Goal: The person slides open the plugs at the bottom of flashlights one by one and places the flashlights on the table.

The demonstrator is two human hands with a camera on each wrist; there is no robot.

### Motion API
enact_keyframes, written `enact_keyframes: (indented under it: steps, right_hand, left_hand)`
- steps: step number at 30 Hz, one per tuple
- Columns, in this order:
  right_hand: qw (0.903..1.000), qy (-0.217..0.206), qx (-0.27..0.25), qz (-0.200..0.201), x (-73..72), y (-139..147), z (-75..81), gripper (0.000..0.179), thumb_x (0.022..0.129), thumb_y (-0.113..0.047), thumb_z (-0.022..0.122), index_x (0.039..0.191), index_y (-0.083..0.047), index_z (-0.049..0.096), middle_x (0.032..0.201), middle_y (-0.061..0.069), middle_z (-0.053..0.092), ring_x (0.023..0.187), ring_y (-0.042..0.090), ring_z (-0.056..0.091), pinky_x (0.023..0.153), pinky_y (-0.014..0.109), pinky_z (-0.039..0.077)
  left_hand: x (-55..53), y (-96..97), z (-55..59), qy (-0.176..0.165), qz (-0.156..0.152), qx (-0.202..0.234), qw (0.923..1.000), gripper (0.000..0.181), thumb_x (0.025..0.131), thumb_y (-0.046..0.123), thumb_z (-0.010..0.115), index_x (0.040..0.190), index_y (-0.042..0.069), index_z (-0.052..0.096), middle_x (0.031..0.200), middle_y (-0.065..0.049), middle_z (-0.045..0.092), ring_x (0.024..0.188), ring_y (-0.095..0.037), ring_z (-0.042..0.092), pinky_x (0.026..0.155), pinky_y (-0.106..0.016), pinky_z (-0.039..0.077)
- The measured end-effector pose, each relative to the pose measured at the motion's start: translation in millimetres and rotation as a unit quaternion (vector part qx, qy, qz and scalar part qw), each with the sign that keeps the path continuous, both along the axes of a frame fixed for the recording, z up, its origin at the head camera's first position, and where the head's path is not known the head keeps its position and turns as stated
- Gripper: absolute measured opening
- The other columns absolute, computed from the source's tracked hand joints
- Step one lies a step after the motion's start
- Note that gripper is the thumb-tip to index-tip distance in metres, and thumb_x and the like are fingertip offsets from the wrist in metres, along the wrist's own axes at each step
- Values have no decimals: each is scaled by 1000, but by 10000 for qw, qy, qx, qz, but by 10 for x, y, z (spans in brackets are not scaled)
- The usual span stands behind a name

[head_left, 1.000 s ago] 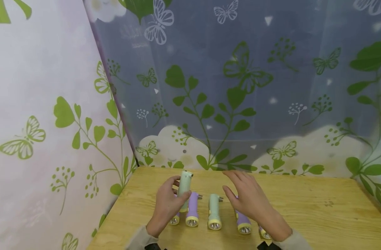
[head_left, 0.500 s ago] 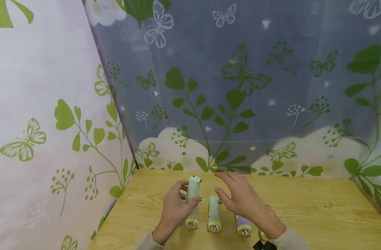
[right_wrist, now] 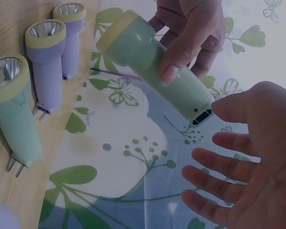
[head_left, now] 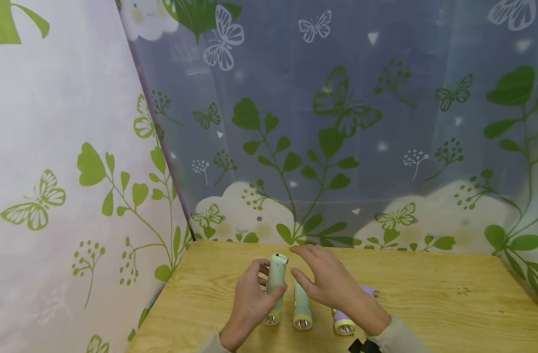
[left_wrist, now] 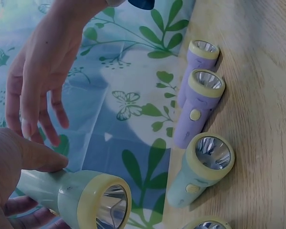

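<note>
My left hand (head_left: 255,296) grips a pale green flashlight (head_left: 276,274) with a yellow rim, held above the table with its tail end tilted up. The thumb lies along its barrel (right_wrist: 169,71), and a dark slot shows in the tail. Facing that tail, my right hand (head_left: 328,279) has its fingers spread and holds nothing; the thumb tip overlaps the tail in the right wrist view. Below, another green flashlight (head_left: 301,306) lies on the table, lens toward me, its metal prongs (right_wrist: 14,164) out. The purple flashlight (head_left: 271,320) under my left hand is mostly hidden.
Further right on the wooden table (head_left: 436,299) lie a purple flashlight (head_left: 344,321) and one more purple flashlight (head_left: 368,290), partly behind my right forearm. A printed curtain (head_left: 260,211) with leaves and butterflies stands at the table's far edge, another curtain (head_left: 96,245) at the left.
My left hand has moved right with the green flashlight, now over the purple one. My right hand has moved left toward it, bringing the far right purple flashlight's tail into view.
</note>
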State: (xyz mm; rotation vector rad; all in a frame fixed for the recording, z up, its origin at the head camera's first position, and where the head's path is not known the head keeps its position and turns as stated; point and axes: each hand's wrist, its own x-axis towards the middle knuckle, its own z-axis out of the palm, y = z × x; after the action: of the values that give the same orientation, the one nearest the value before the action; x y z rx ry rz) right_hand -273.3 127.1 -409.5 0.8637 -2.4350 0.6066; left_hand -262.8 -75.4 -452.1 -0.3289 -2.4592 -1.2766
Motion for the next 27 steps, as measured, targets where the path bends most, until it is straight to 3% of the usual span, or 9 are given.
enact_keyframes:
  steps: [6, 14, 23, 27]
  right_hand:
    - [9999, -47, 65, 106, -17, -49, -23, 46, 94, -26, 73, 135, -12, 61, 127, 5, 70, 117, 26, 68, 95, 46, 57]
    - [9994, 7, 87, 320, -31, -103, -45, 44, 95, -25, 72, 135, -11, 61, 126, 4, 70, 115, 24, 69, 94, 44, 58]
    - [9995, 11, 101, 312, -39, -148, -76, 42, 96, -27, 70, 135, -13, 61, 124, 2, 71, 111, 21, 69, 91, 42, 58]
    - [9993, 46, 66, 361, -41, -170, -58, 40, 96, -27, 69, 133, -12, 62, 122, 2, 72, 109, 20, 70, 90, 41, 58]
  left_hand:
    - [11, 15, -20, 14, -35, 51, 10000, 49, 78, 21, 87, 118, 8, 61, 101, -8, 69, 76, -12, 65, 64, -22, 55]
    - [19, 31, -54, 215, -46, 65, 9997, 45, 77, 19, 87, 113, 8, 62, 96, -8, 70, 75, -13, 66, 64, -27, 58]
    - [13, 52, -74, 174, -51, 28, 9998, 44, 79, 21, 85, 115, 10, 62, 98, -5, 70, 74, -11, 66, 64, -21, 55]
    - [10, 62, -71, 178, -73, 84, 9998, 43, 80, 21, 84, 115, 10, 62, 97, -4, 71, 74, -12, 67, 64, -25, 58]
